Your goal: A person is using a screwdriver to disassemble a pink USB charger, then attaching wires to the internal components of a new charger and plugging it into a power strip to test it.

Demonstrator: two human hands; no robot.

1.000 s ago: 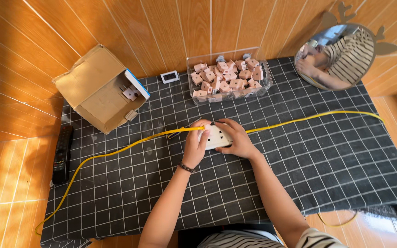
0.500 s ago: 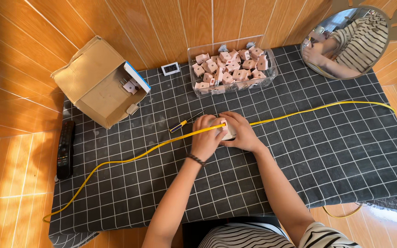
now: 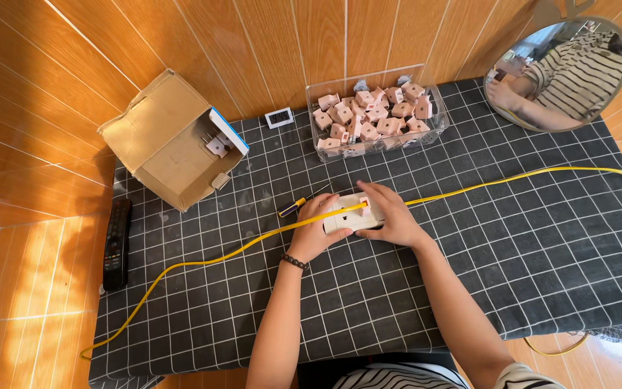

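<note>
Both hands have stayed closed around the white socket block (image 3: 345, 214) since half a second ago, though the view has tipped so that the hands sit a little lower and the round mirror shows more fully. Left hand (image 3: 316, 229) cups the block's near-left end, fingers curled over its edge, while the right hand (image 3: 390, 218) wraps its right end with the thumb below and fingers laid across the top. That two-sided hold seems meant to steady the block flat on the black grid-patterned cloth (image 3: 541, 274) near the table's middle.

A yellow cable (image 3: 512, 180) runs across the top of the block, passing under the right fingers and trailing off left toward the table's near corner and right to the far edge; pinned like this it cannot slide away. Just beyond the left hand lies a small screwdriver with a yellow handle (image 3: 293, 207), close but untouched.

Further back, a clear plastic bin (image 3: 437, 126) holds a heap of pinkish plug parts (image 3: 372, 115). An open cardboard box (image 3: 170, 140) lies tipped on its side at the left, and a small digital timer (image 3: 279, 117) stands between box and bin. A black remote control (image 3: 116, 245) rests at the cloth's left edge. The mirror (image 3: 563, 72) leans against the wooden wall, well apart from the hands. Nothing crowds the block.
</note>
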